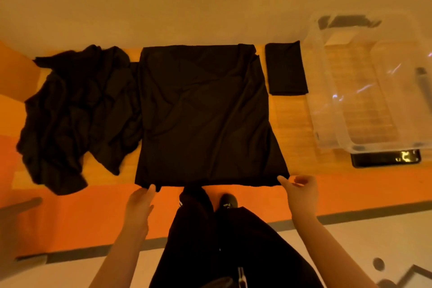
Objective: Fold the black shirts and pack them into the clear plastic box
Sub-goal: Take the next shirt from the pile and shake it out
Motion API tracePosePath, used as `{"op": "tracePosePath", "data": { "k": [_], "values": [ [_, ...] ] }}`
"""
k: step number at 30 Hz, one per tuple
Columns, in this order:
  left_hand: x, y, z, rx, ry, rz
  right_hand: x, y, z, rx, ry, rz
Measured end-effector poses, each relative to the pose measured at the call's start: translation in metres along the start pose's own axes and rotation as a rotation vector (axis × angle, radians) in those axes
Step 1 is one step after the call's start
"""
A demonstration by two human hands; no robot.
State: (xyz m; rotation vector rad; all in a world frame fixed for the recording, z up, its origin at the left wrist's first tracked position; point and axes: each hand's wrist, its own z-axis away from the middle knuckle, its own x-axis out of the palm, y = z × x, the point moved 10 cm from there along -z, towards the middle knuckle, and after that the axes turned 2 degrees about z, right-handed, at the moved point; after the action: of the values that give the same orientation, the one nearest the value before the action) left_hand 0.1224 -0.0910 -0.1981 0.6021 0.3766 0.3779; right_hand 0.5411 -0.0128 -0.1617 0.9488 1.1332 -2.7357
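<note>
- The spread black shirt [205, 112] lies flat on the wooden surface [292, 128]; the left hand [140, 206] and right hand [301, 192] touch its near hem corners, whether pinching I cannot tell.
- Lifting unevenly could skew the fold.
- The crumpled shirts [74, 112] overlap its left edge and might drag along.
- One folded shirt [286, 68] waits beside the clear plastic box [364, 91].

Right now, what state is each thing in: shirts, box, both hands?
Spread shirt: laid flat, sleeves folded in.
Crumpled shirts: unfolded heap left of it.
Folded shirt: neat rectangle beside the box, not packed.
Clear plastic box: open, no shirts inside.
Left hand: fingertips at the hem's near left corner.
Right hand: at the near right corner; grip unclear.
</note>
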Motion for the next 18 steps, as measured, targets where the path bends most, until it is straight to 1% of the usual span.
{"op": "tracePosePath", "data": {
  "k": [1,3,4,6,8,11,13,16,18],
  "values": [
    [0.004,0.0,0.002,0.0,-0.01,0.058,0.002,0.015,0.001,0.087,-0.013,-0.054],
    [0.006,0.0,0.002,0.019,0.002,0.109,0.021,0.04,0.004,0.274,-0.165,-0.268],
    [0.002,-0.001,0.0,0.022,0.038,0.089,0.033,0.046,0.005,0.336,-0.255,-0.357],
    [-0.01,-0.006,-0.004,0.003,0.123,0.04,0.047,0.042,0.003,0.344,-0.372,-0.447],
    [-0.02,-0.011,-0.005,-0.034,0.152,0.066,0.047,0.04,0.002,0.351,-0.376,-0.479],
    [-0.019,-0.019,-0.001,-0.074,0.074,0.236,0.044,0.05,0.009,0.45,-0.355,-0.605],
    [-0.02,-0.024,0.002,-0.086,0.044,0.344,0.044,0.054,0.016,0.474,-0.375,-0.713],
    [-0.018,-0.022,0.008,-0.093,-0.02,0.513,0.039,0.036,0.019,0.402,-0.39,-1.012],
    [-0.015,-0.01,0.013,-0.079,-0.112,0.611,0.037,0.012,0.027,0.337,-0.458,-1.168]
  ]
}}
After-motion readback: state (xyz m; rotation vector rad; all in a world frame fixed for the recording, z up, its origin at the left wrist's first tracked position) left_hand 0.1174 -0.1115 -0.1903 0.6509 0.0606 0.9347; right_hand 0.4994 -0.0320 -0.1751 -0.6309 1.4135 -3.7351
